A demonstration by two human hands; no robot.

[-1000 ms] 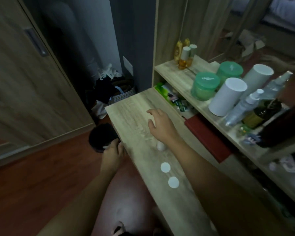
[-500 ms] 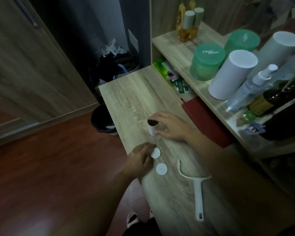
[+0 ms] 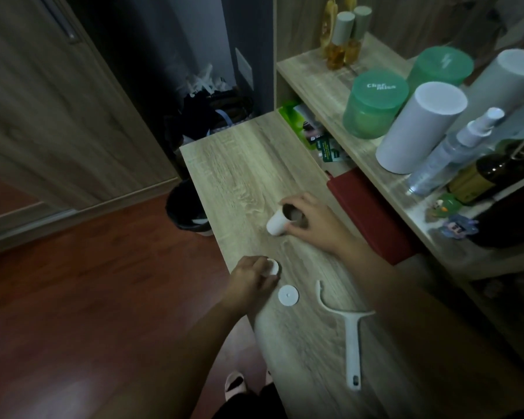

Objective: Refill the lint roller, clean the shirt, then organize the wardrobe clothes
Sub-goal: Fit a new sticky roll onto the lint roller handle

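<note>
Right hand (image 3: 309, 225) grips white roll (image 3: 277, 222), tilted on worktop (image 3: 239, 164). Left hand (image 3: 251, 279) pinches white cap (image 3: 272, 266); second cap (image 3: 288, 294) and handle (image 3: 352, 340) lie nearby.

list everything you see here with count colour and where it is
desk: 1, pale wood, centre
lint roll: 1, white with brown core, tilted over desk, in right hand
held cap: 1, white, near desk edge, in left fingers
flat cap: 1, white, on desk beside left hand
roller handle: 1, white, lying on desk
bin: 1, black, floor left of desk
green jar: 1, green, shelf; twin behind, maybe a mirror image
white cylinder: 1, white, shelf beside jar
spray bottle: 1, clear, shelf
left hand: 1, pinches held cap
right hand: 1, grips lint roll
</note>
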